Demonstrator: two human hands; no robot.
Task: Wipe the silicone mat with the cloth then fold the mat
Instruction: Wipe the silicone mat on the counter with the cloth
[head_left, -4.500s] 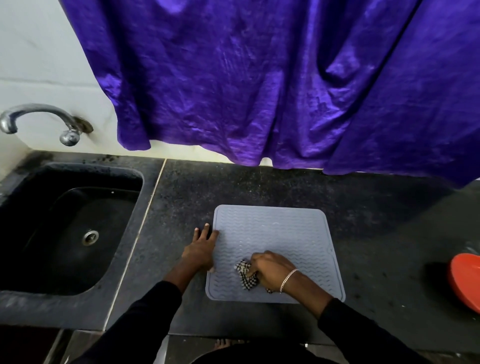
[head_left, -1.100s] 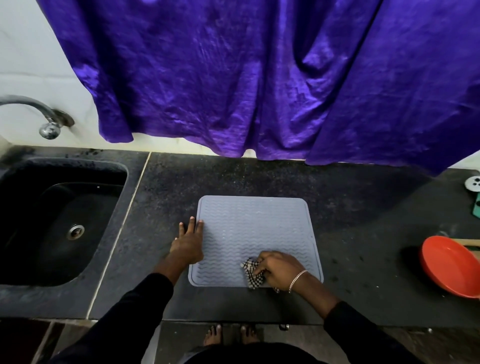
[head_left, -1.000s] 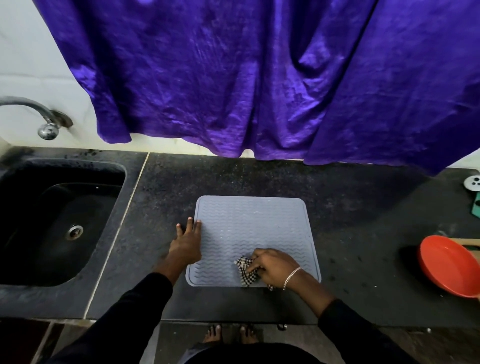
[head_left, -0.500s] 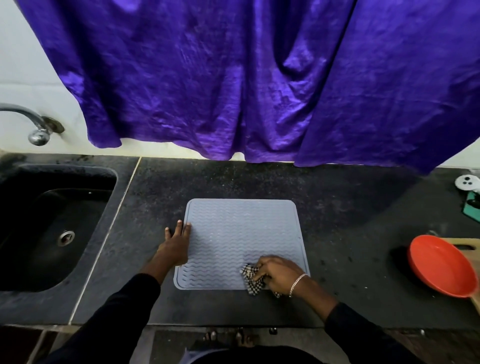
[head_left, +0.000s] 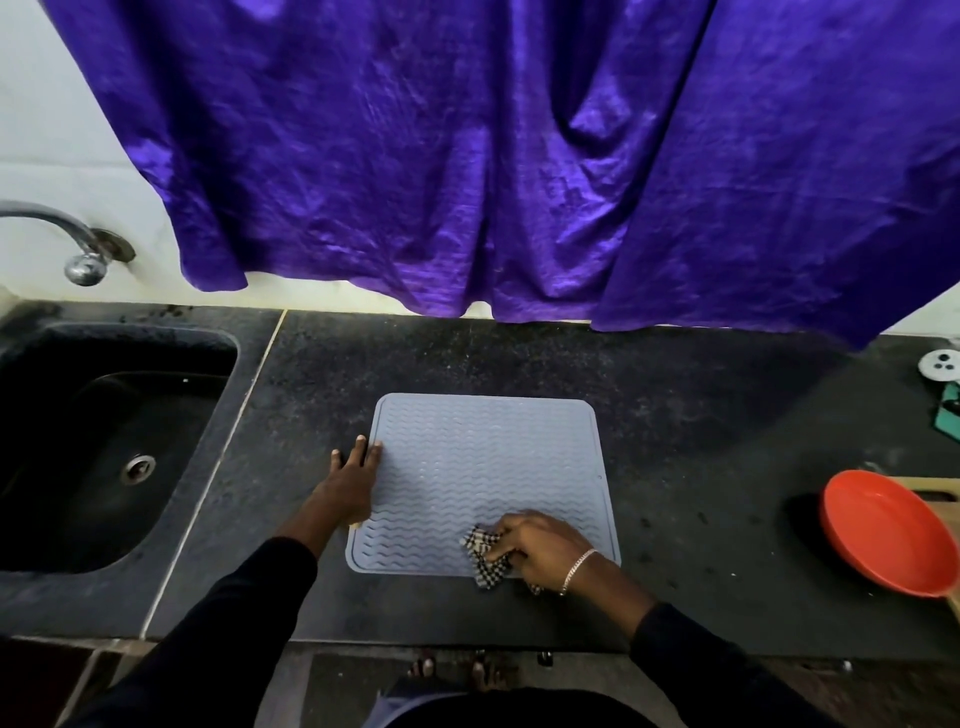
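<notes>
A grey-blue silicone mat (head_left: 483, 467) with a wavy ribbed surface lies flat on the dark counter. My left hand (head_left: 350, 480) lies flat with straight fingers on the mat's left edge, pressing it down. My right hand (head_left: 543, 545) grips a bunched black-and-white checked cloth (head_left: 483, 558) at the mat's near right corner. The cloth hangs partly over the mat's front edge, and my fingers hide part of it.
A black sink (head_left: 104, 447) with a chrome tap (head_left: 78, 249) sits to the left. A red bowl (head_left: 888, 540) rests on a wooden board at the right edge, with small items (head_left: 945, 384) behind it. A purple curtain (head_left: 493, 156) hangs over the back wall.
My right hand has rubbed the cloth back and forth along the mat's near edge, ending at the near right corner. My left hand has stayed on the left edge.
</notes>
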